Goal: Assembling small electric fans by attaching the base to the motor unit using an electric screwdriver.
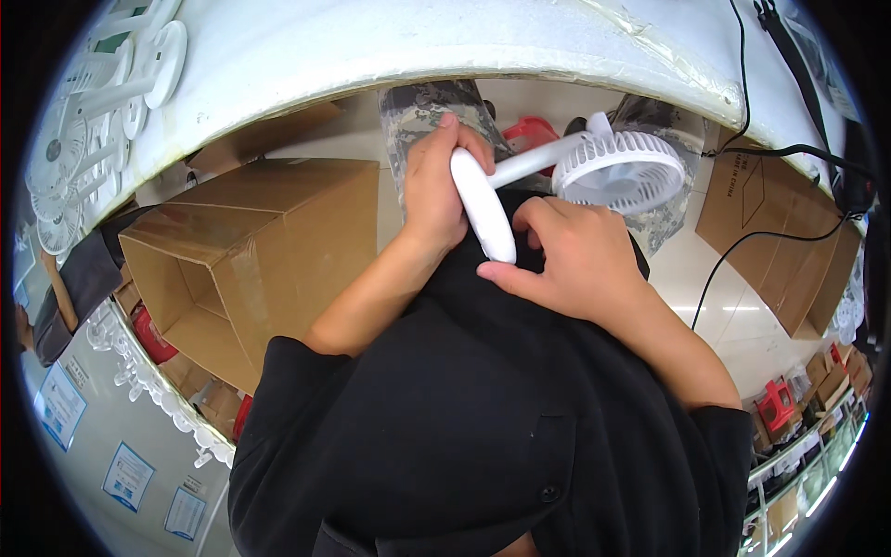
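Note:
A small white desk fan [617,172] is held tilted over my lap, its round slatted head to the right. Its disc-shaped base [483,206] stands nearly on edge, joined to the head by a straight stem [538,160]. My left hand [434,186] wraps round the far left side of the base. My right hand [580,251] is at the near end of the base, thumb against its lower edge and fingers curled on the stem side. Part of the right fingers' contact is hidden.
A white-covered table [445,42] curves across the far side, with several white fans [79,139] at its left. An open cardboard box [269,241] stands at left, another box [780,232] at right. Black cables [789,150] hang at right. A red stool [529,135] is beneath the table.

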A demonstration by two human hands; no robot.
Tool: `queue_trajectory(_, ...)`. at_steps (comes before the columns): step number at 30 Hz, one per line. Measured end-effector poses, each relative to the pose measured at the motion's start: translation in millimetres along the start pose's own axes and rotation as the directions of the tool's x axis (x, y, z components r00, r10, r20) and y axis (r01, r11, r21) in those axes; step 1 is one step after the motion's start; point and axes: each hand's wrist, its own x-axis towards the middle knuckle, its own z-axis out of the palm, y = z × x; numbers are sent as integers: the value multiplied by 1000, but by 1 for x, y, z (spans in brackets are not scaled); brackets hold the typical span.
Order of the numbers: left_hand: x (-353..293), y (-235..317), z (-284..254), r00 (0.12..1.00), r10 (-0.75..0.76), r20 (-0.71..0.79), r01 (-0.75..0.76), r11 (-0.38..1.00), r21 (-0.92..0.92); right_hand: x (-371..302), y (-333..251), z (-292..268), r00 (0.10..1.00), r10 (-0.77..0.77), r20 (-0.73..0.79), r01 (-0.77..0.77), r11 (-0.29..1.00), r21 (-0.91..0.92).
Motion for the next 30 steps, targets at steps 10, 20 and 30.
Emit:
queue_trajectory(10, 5, 5, 5, 988, 153, -20, -142, 950, 278, 7, -3, 12, 998, -18, -54, 12, 994, -105)
queue_trajectory(20, -4, 56, -3, 994, -4, 107, -55, 836, 546, 3, 1, -12, 955, -191, 225, 100, 927, 362)
queue_trajectory(30, -63, 221, -48, 875, 412, 252, -461, 557, 691, 40, -35, -162, 766, -642, -23, 99, 83, 992)
